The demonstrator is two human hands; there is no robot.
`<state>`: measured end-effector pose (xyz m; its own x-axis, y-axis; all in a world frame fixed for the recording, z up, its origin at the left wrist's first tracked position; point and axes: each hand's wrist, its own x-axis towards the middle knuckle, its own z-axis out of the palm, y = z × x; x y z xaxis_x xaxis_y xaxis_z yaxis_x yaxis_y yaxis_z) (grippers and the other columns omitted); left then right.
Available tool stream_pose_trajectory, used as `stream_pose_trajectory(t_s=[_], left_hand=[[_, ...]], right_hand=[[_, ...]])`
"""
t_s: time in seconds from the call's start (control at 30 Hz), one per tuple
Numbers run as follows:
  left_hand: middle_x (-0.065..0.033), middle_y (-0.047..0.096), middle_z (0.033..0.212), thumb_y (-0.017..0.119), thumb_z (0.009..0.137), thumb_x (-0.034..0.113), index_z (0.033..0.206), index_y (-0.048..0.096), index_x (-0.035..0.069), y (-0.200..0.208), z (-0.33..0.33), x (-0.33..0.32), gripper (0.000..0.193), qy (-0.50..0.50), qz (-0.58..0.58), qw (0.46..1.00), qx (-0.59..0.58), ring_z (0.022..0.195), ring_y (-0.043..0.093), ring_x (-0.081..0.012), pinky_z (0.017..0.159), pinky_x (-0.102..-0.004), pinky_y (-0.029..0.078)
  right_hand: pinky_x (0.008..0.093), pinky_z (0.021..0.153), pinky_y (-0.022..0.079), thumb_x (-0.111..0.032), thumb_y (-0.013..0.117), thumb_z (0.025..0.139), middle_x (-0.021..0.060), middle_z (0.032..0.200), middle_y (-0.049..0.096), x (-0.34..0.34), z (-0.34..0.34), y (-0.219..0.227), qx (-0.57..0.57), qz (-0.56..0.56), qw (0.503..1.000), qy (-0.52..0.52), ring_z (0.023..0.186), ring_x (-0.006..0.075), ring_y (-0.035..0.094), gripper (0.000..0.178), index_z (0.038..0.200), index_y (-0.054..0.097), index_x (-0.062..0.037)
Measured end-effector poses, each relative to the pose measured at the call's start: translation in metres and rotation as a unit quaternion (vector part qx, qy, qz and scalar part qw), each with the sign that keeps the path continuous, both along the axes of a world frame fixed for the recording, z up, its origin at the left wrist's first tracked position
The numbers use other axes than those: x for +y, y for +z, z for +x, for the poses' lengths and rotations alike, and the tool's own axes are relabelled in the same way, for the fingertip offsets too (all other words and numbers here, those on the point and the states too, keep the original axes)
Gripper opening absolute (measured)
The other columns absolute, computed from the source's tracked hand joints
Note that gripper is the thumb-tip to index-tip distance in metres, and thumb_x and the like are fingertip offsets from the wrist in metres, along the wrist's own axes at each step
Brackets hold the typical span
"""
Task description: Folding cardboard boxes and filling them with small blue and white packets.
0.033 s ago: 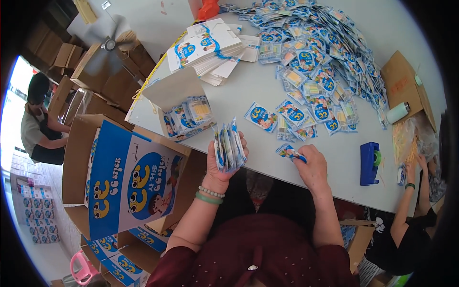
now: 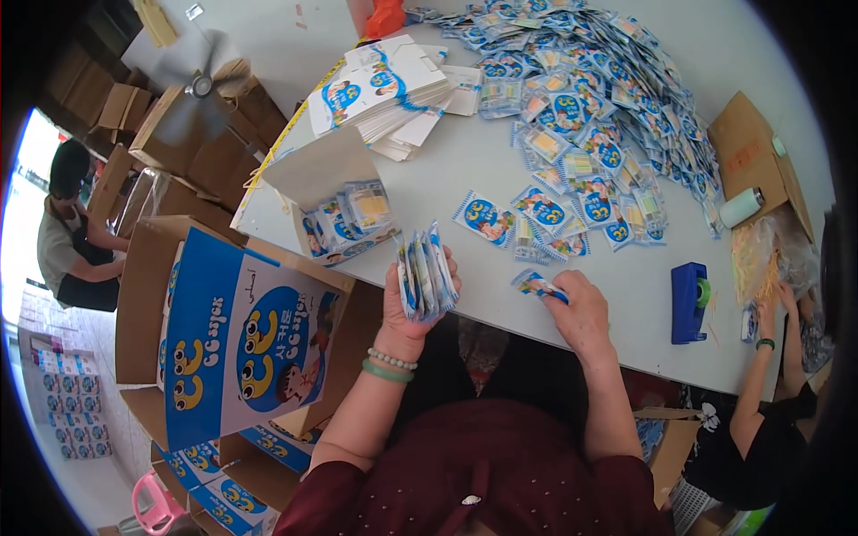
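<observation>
Left hand (image 2: 407, 323): curled around a bundle of packets (image 2: 427, 275), gripping it from below with fingers at its right side; the packets stand on edge, face to face.
Bundle's place: over the near edge of the surface (image 2: 438, 174), just beside the near right corner of a small box; whether the two touch cannot be told.
Wrist: a beaded bracelet (image 2: 393, 359) and a green bangle (image 2: 388, 371) on the left arm.
Right hand (image 2: 583, 311): thumb and fingers pinching one end of a single packet (image 2: 538, 285), whose other end points left, near the surface's near edge, well apart from the bundle.
Small box (image 2: 323, 170): lid raised, on the left of the surface, holding several packets (image 2: 344, 217).
Flat cartons (image 2: 380, 85): stacked at the far left, white with blue.
Loose packets (image 2: 559, 214): scattered across the middle, blue and white, some showing yellow or green contents; one lies slightly left of the others.
Big pile (image 2: 626, 98): more packets heaped along the far right.
Tape dispenser (image 2: 686, 308): blue with green tape, at the near right.
Large carton (image 2: 143, 313): at the near left, beside the surface, holding a blue and white printed box (image 2: 255, 344).
Co-worker's hands (image 2: 769, 313): at the right edge, beside yellow strands (image 2: 753, 272).
</observation>
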<state>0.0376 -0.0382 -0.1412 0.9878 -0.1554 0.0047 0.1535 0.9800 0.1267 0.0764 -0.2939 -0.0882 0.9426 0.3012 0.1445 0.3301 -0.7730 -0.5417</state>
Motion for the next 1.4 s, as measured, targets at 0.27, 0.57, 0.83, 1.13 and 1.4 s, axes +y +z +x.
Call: stream_pose_trajectory(t_s=[0.27, 0.57, 0.83, 1.13, 1.4], left_hand=[[-0.0115, 0.061, 0.115, 0.065, 0.085, 0.015, 0.121, 0.053, 0.002, 0.011, 0.002, 0.008, 0.04, 0.061, 0.114, 0.983, 0.131, 0.105, 0.061, -0.0287, 0.094, -0.0468, 0.049], [-0.0079, 0.062, 0.108, 0.06, 0.084, 0.002, 0.117, 0.052, 0.0, 0.041, 0.006, 0.003, 0.034, 0.213, 0.477, 0.842, 0.133, 0.095, 0.062, -0.0169, 0.083, -0.0296, 0.051], [-0.0074, 0.062, 0.109, 0.055, 0.09, 0.01, 0.12, 0.05, 0.002, 0.025, 0.017, -0.005, 0.031, 0.219, 0.459, 0.852, 0.129, 0.097, 0.061, -0.0161, 0.085, -0.0303, 0.05], [-0.0064, 0.06, 0.108, 0.065, 0.087, 0.022, 0.117, 0.051, 0.004, 0.036, 0.016, -0.01, 0.038, 0.171, 0.44, 0.882, 0.017, 0.099, 0.059, -0.0154, 0.085, -0.0305, 0.049], [-0.003, 0.063, 0.084, 0.068, 0.077, 0.008, 0.095, 0.058, 0.005, 0.045, 0.018, -0.006, 0.021, 0.175, 0.396, 0.885, 0.172, 0.074, 0.062, -0.0128, 0.068, -0.026, 0.052]], right_hand=[[0.04, 0.073, 0.043, -0.013, 0.066, 0.07, 0.0119, 0.087, 0.061, 0.098, 0.064, -0.008, 0.002, 0.135, 0.991, 0.026, 0.082, 0.028, 0.058, 0.02, 0.081, 0.056, -0.0008], [0.0388, 0.082, 0.043, -0.002, 0.063, 0.068, 0.0136, 0.09, 0.063, 0.112, 0.078, 0.007, -0.036, -0.102, 0.994, 0.01, 0.087, 0.0273, 0.061, 0.027, 0.094, 0.055, -0.0025], [0.0244, 0.081, 0.045, -0.002, 0.066, 0.075, 0.002, 0.095, 0.061, 0.118, 0.026, -0.002, 0.353, 0.475, 0.799, 0.107, 0.089, 0.0097, 0.056, 0.036, 0.11, 0.057, -0.0007], [0.0298, 0.085, 0.045, -0.011, 0.064, 0.082, 0.0065, 0.103, 0.056, 0.118, 0.012, -0.024, 0.157, 0.354, 0.918, 0.086, 0.098, 0.0172, 0.055, 0.035, 0.115, 0.059, -0.0029], [0.0381, 0.087, 0.045, -0.016, 0.06, 0.081, 0.0133, 0.107, 0.056, 0.083, 0.061, -0.006, -0.096, 0.092, 0.987, 0.092, 0.101, 0.0323, 0.055, 0.032, 0.111, 0.059, -0.005]])
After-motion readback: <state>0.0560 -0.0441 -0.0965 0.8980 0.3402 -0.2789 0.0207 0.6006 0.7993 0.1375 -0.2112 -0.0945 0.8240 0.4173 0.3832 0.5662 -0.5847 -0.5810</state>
